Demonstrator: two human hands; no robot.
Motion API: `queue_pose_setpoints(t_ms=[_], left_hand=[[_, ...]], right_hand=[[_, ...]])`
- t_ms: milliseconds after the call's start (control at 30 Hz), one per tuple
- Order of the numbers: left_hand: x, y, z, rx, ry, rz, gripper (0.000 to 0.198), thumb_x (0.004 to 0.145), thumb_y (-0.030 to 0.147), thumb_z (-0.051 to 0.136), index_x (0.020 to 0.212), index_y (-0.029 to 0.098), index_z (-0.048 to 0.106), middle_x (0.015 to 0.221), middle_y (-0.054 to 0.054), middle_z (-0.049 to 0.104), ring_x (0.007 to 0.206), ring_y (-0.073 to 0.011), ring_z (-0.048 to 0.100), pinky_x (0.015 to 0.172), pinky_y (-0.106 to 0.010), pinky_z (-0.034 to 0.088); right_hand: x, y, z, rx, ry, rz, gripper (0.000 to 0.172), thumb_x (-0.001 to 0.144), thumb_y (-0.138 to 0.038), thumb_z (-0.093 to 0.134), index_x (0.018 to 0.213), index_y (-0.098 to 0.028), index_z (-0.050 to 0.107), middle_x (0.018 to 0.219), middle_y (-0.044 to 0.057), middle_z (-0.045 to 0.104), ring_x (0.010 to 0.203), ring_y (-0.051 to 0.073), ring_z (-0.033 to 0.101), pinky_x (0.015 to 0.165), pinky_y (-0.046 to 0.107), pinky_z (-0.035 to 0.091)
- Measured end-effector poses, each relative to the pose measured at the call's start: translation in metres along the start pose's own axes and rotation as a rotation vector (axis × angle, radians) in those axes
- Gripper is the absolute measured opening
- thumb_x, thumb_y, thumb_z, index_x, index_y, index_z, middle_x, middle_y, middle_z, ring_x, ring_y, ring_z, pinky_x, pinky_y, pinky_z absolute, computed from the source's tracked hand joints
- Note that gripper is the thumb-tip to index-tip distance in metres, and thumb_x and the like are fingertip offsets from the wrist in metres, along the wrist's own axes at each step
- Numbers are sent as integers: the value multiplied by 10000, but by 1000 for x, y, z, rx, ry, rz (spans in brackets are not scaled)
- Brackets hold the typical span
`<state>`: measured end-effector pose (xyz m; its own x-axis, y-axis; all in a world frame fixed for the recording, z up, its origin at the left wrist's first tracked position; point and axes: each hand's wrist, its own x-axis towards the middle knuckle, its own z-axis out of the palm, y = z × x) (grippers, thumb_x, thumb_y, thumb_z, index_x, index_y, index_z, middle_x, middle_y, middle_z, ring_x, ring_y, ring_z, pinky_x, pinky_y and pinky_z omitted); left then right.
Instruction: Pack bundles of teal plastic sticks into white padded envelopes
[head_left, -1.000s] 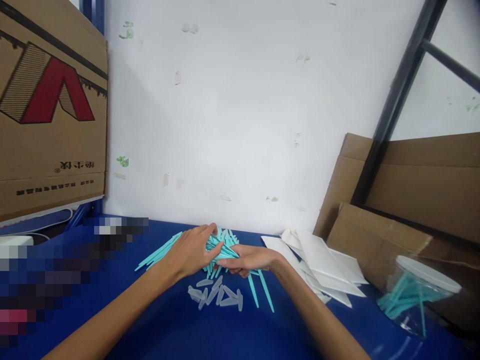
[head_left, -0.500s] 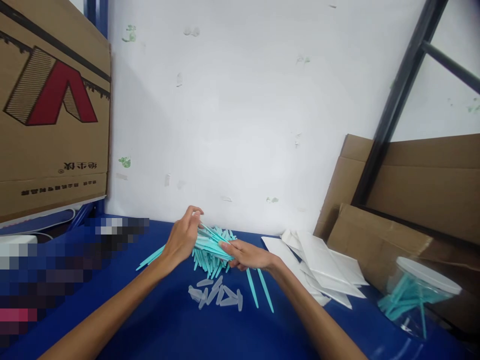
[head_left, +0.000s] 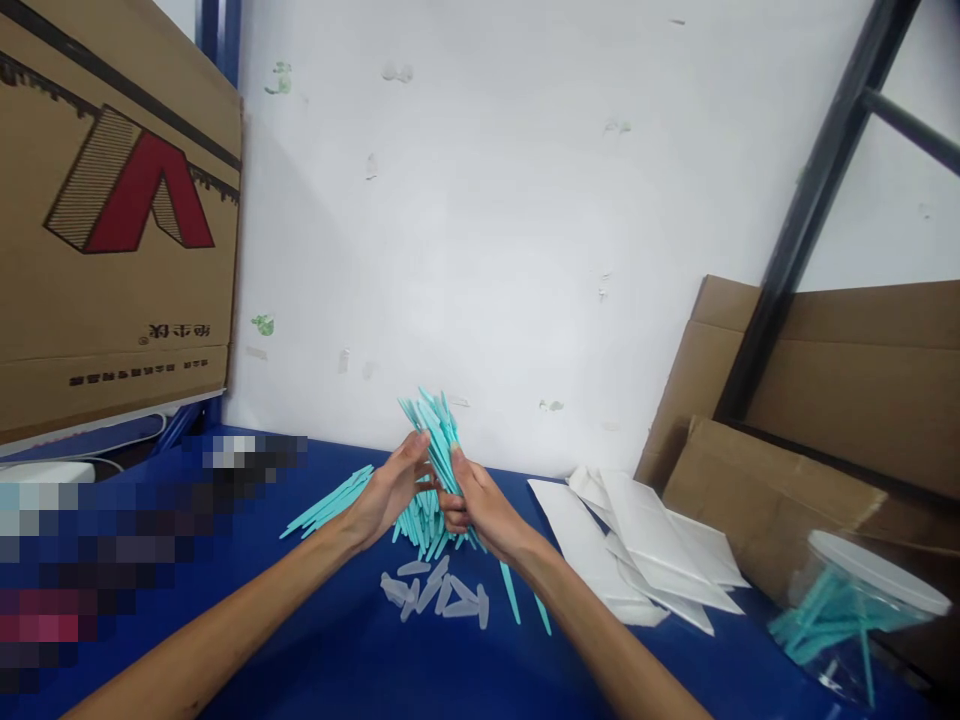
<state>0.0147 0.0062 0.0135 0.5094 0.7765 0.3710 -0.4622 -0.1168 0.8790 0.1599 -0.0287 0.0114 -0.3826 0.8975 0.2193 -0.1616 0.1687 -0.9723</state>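
A bundle of thin turquoise sticks (head_left: 436,432) stands nearly upright between my hands, its pointed ends fanned out at the top. My right hand (head_left: 476,500) is wrapped round the lower part of the bundle. At its left side, my left hand (head_left: 396,488) grips the sticks between thumb and fingers. Behind and below the hands lies a pile of turquoise sticks (head_left: 422,525), partly hidden. Another group of sticks (head_left: 330,503) lies slanted to the left, beside my left wrist. Small translucent caps (head_left: 435,590) are scattered in front of the pile.
White paper envelopes (head_left: 652,540) lie to the right on the blue table (head_left: 360,660). A clear tub (head_left: 847,610) with a white lid holds turquoise sticks at the far right. Cardboard (head_left: 780,500) leans behind it; a large printed carton (head_left: 120,300) stands at the left.
The held bundle has turned from nearly flat to nearly upright. My left hand has moved lower, beside it. More of the sticks at the left now show, and the view has shifted slightly.
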Motion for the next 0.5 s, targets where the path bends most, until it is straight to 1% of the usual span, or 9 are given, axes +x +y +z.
queue_pose_setpoints(t_ms=[33, 100, 167, 233, 300, 333, 400, 433, 500], left_hand=[[-1, 7, 1, -12, -5, 35, 490, 855, 575, 530, 1175, 208, 581, 1080, -103, 672, 1064, -288, 597, 944, -434, 431], [-1, 31, -2, -44, -11, 100, 568, 854, 600, 505, 1253, 197, 541, 1140, -136, 661, 1103, -317, 586, 970, -456, 415], [1, 59, -9, -29, 4, 73, 592, 854, 587, 513, 1309, 209, 497, 1182, -163, 645, 1088, -336, 600, 937, -476, 441], [4, 85, -18, 18, 59, 69, 574, 841, 532, 575, 1325, 241, 473, 1162, -154, 654, 989, -304, 649, 870, -442, 488], [9, 100, -26, 85, 114, 60, 501, 823, 480, 625, 1247, 229, 529, 1034, -117, 681, 817, -231, 672, 732, -349, 528], [11, 102, -29, 100, 133, 59, 431, 815, 457, 641, 1166, 216, 566, 917, -77, 677, 714, -185, 655, 643, -293, 519], [14, 99, -31, 99, 156, 65, 278, 802, 406, 659, 965, 193, 586, 694, 7, 582, 552, -112, 571, 505, -215, 449], [15, 94, -30, 92, 163, 70, 231, 797, 379, 663, 878, 187, 563, 621, 37, 514, 498, -89, 522, 465, -195, 410], [15, 82, -29, 89, 168, 76, 214, 795, 338, 658, 786, 187, 506, 555, 70, 418, 435, -62, 442, 425, -179, 355]], right_hand=[[5, 2, 8, 37, 5, -19, 498, 851, -709, 429, 857, -211, 426, 575, -106, 262, 437, 44, 162, 426, 189, 183], [18, 7, 27, 110, 20, -67, 508, 845, -726, 410, 861, -219, 425, 561, -108, 265, 422, 47, 166, 412, 188, 187], [34, 10, 48, 147, 26, -118, 508, 836, -730, 424, 862, -223, 429, 548, -110, 274, 414, 50, 185, 408, 188, 213], [49, 12, 68, 151, 45, -170, 510, 839, -724, 427, 860, -216, 454, 547, -100, 293, 421, 56, 216, 404, 190, 220], [60, 16, 85, 155, 58, -225, 504, 846, -716, 426, 859, -213, 463, 559, -90, 304, 436, 62, 254, 403, 189, 224], [63, 19, 91, 163, 67, -247, 494, 852, -709, 426, 866, -216, 462, 566, -88, 301, 443, 65, 268, 400, 188, 225], [66, 28, 99, 172, 95, -279, 465, 868, -687, 424, 884, -224, 461, 574, -87, 288, 449, 69, 277, 399, 188, 225], [66, 33, 101, 170, 113, -283, 451, 878, -675, 420, 896, -226, 461, 573, -89, 282, 447, 70, 272, 400, 189, 225], [63, 44, 102, 158, 144, -273, 434, 894, -659, 404, 920, -230, 461, 563, -94, 273, 437, 70, 254, 408, 194, 228]])
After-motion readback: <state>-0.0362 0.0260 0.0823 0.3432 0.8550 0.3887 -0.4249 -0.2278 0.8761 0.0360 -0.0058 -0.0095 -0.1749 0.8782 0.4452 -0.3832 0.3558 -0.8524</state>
